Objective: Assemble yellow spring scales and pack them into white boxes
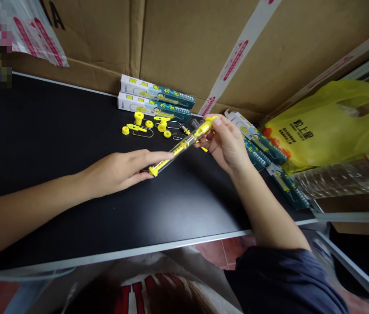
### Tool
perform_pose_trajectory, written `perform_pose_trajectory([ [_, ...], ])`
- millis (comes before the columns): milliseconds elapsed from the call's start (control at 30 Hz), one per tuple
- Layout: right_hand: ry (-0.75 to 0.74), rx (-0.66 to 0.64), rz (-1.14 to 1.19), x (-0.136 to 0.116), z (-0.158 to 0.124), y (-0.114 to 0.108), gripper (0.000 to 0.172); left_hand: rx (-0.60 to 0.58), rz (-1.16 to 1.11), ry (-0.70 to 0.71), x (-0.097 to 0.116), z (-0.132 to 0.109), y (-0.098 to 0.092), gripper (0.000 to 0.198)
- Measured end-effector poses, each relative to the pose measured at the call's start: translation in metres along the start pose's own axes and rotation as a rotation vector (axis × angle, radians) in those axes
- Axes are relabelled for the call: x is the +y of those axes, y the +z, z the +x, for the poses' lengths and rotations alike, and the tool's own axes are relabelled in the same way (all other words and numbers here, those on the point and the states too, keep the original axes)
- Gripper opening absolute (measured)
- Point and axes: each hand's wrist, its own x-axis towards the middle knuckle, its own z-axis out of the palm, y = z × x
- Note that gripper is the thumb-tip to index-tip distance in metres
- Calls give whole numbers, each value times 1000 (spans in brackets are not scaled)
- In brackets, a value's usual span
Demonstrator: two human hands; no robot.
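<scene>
Holds the tube [181, 146] aslant over the table [73, 131], between both hands. Pinches the lower end with the left hand [122, 172], fingers nearly straight and almost closed together. Grips the upper, yellow-capped end with the right hand [228, 144], thumb and fingers curled inward. Note small yellow parts [139, 117] just beyond, two boxes [154, 104] behind these, and a yellow bag [335, 126] at the right.

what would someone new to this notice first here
Probably the clear tube with yellow parts inside, held slantwise above the black table, with the left hand at its lower end and the right hand at its upper end. Next, perhaps the bright yellow bag at the right of the view, then the loose yellow parts lying before two slim boxes.
</scene>
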Motion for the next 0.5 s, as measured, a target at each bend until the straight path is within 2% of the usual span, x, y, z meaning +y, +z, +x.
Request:
perform_pose_trajectory([
  [133, 45, -46, 51, -1, -5, 9, 41, -120, 194, 111, 1, -3, 2, 58],
  [333, 35, -40, 148, -3, -9, 16, 41, -110, 327, 227, 5, -1, 1, 45],
  [500, -3, -27, 180, -5, -10, 20, 35, -127, 379, 264, 8, 1, 0, 41],
])
